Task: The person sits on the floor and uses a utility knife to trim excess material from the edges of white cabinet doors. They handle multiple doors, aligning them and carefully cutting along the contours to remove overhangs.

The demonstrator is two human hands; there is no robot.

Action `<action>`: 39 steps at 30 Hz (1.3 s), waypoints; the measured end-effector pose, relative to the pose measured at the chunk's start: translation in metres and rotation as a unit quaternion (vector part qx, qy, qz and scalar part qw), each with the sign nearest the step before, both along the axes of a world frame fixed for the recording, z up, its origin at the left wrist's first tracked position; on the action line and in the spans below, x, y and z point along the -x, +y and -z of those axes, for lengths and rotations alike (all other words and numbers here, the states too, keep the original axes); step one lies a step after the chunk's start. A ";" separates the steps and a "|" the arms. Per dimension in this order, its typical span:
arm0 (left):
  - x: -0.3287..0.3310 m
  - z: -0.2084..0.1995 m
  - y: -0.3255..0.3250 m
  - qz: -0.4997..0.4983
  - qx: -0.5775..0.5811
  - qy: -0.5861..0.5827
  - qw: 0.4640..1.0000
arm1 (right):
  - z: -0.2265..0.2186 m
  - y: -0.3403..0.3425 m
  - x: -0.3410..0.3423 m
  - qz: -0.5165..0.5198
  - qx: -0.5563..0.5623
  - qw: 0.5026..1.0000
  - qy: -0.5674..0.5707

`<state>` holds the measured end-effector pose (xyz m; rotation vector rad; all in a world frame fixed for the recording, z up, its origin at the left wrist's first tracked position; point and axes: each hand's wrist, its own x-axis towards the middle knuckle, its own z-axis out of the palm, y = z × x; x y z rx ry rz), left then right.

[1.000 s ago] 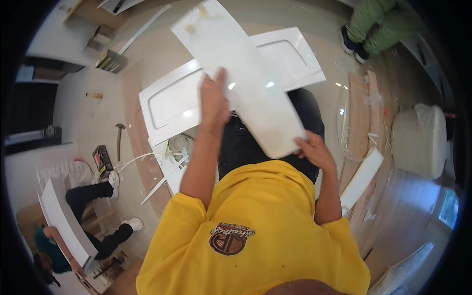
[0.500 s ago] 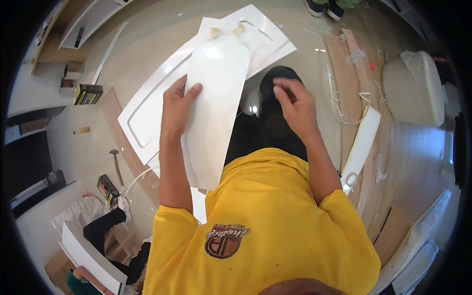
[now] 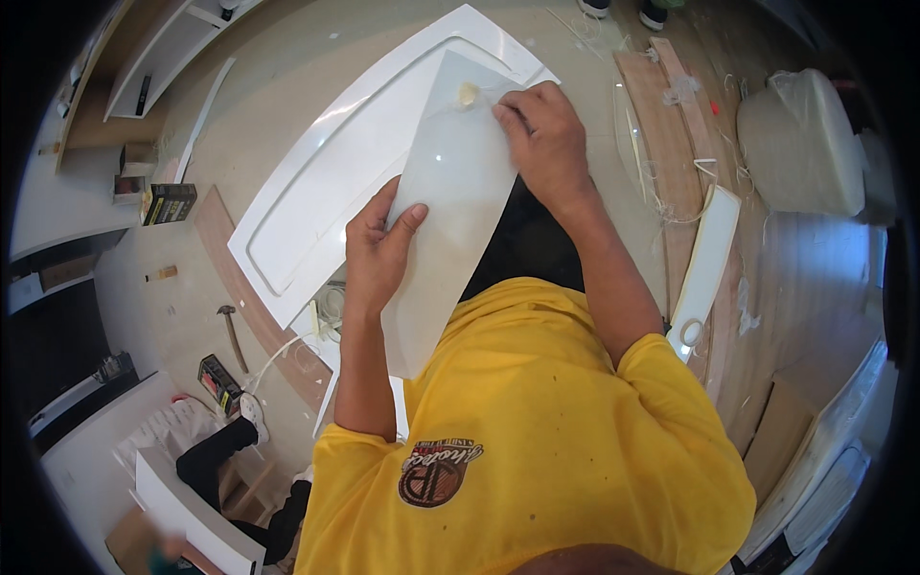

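A long white panel (image 3: 450, 201) stretches away from my lap, tilted, its near end by my shirt. My left hand (image 3: 377, 251) grips its left edge, thumb on top and fingers passing underneath. At the far right corner my right hand (image 3: 546, 139) is closed, with fingertips pinched together against the panel's edge; what they pinch is hidden. A small pale yellow lump (image 3: 468, 94) sits on the panel's far end, just left of my right fingers. Beneath lies a larger white panel (image 3: 287, 225) with a grooved outline, on the floor.
Wooden boards (image 3: 661, 144) and a long white strip (image 3: 706, 259) lie on the right, near a plastic-wrapped cushion (image 3: 800, 144). On the left are a hammer (image 3: 232, 337) and a black box (image 3: 168, 204). Another person's leg (image 3: 216, 450) shows at lower left, shoes (image 3: 654, 13) at the top.
My right hand has moved from beside the panel to its far right corner, and its fingers have closed. The held panel has shifted right and turned slightly. My left hand still grips it.
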<state>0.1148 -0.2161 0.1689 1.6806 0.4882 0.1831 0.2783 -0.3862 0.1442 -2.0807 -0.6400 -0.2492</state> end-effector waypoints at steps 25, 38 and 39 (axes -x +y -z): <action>-0.039 -0.058 0.306 -0.277 -0.165 -0.066 0.944 | 0.045 -0.126 0.096 -0.195 -0.043 0.905 0.377; 0.085 -0.042 0.388 -0.425 0.111 -0.202 0.876 | 0.274 -0.474 0.082 0.142 0.576 0.745 0.305; 0.084 -0.040 0.384 -0.448 0.126 -0.195 0.863 | 0.271 -0.450 0.084 0.163 0.499 0.808 0.266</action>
